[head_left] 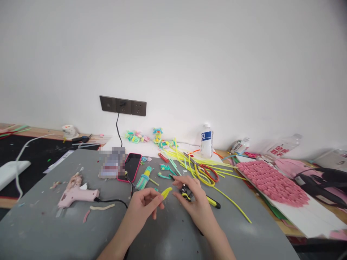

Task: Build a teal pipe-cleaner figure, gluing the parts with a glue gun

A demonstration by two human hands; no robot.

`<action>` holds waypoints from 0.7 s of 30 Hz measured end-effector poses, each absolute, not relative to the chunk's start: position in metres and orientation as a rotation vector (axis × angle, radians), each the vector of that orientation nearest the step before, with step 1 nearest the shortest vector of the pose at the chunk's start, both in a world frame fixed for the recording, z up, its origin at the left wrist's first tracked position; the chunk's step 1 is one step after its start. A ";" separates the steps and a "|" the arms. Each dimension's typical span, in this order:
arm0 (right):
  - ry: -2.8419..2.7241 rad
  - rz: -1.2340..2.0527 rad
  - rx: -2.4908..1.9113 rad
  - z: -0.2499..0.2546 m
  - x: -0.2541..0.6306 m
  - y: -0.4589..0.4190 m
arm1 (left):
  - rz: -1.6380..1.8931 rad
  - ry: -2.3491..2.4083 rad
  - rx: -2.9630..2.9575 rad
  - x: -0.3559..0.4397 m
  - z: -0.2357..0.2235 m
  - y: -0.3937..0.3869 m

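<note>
My left hand (145, 207) is closed in a pinch on a short, leaf-shaped piece of yellow fuzzy stem (166, 193), which points up to the right. Facing it, my right hand (193, 202) has thumb and index finger apart, close to the yellow piece's tip but not visibly touching it. Pliers (185, 193) with black and yellow handles show under and behind the right hand, partly hidden by it. Just beyond the hands lie a bundle of teal and yellow stems (144, 177) and a small curled teal piece (164, 176).
Yellow stems (233, 202) and red-handled scissors (210, 173) lie at the right. A pink glue gun (78, 195) sits left, its cord running toward my left arm. A phone (132, 164), a bottle (206, 142) and a pink woven piece (273, 182) stand or lie farther out.
</note>
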State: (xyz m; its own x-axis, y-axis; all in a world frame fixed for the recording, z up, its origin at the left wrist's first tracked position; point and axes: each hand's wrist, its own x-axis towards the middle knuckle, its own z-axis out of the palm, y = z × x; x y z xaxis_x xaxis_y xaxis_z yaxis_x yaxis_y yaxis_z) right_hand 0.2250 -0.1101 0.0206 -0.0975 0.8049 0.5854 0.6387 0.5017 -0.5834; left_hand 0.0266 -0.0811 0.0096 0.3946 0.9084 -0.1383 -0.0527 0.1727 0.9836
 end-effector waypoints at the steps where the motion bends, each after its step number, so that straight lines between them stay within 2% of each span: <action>1: -1.824 0.214 -1.206 0.021 0.226 -0.110 | 0.839 0.932 1.189 0.027 0.007 -0.080; 6: -1.916 0.190 -1.185 0.022 0.227 -0.109 | 0.795 0.922 1.196 0.029 0.000 -0.077; 15: -1.964 0.351 -1.232 0.020 0.239 -0.098 | 0.790 0.931 1.289 0.026 0.004 -0.079; 21: -2.068 0.458 -1.589 0.014 0.261 -0.074 | 0.910 0.978 1.393 0.014 0.010 -0.077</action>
State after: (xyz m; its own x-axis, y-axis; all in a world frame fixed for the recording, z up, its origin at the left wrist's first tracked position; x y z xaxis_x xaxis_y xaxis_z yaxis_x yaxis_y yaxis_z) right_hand 0.2607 -0.0738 0.0141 -0.2031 0.9634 0.1751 0.7992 0.2664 -0.5387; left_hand 0.0145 -0.0767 0.0100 0.3523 0.9358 -0.0143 0.0534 -0.0048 0.9986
